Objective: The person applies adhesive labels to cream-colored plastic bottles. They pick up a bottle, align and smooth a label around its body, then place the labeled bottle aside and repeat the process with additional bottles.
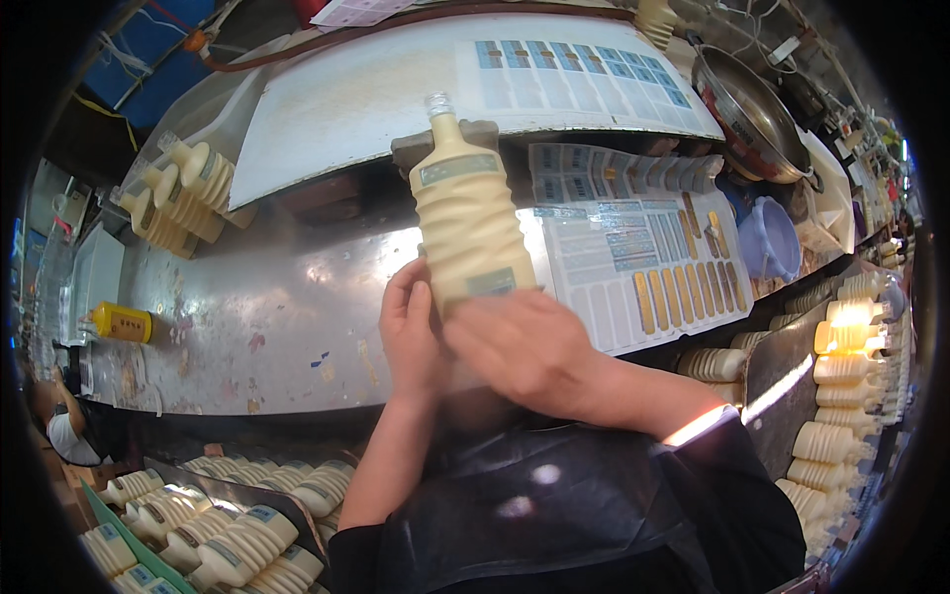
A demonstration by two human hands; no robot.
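Observation:
A cream-coloured bottle point(473, 213) with a wavy ribbed body and a clear threaded neck lies in front of me, its neck pointing away. One label sits near its shoulder and another near its base. My left hand point(411, 317) grips the lower left edge of the bottle, thumb and fingers closed around it. Over the base end lies my right hand point(520, 351), touching the bottle beside the lower label. Motion blurs its curled fingers, so what they pinch, if anything, cannot be made out. The bottle's neck end rests at a dark grey block point(411, 155).
Sheets of labels point(633, 238) lie to the right, with more on the white board point(346, 109). A yellow bottle point(121, 324) rests at left. Several cream bottles point(178, 193) stand far left; others fill crates point(237, 540) below and at right. A purple basin point(770, 241) and metal pan point(749, 111) are right.

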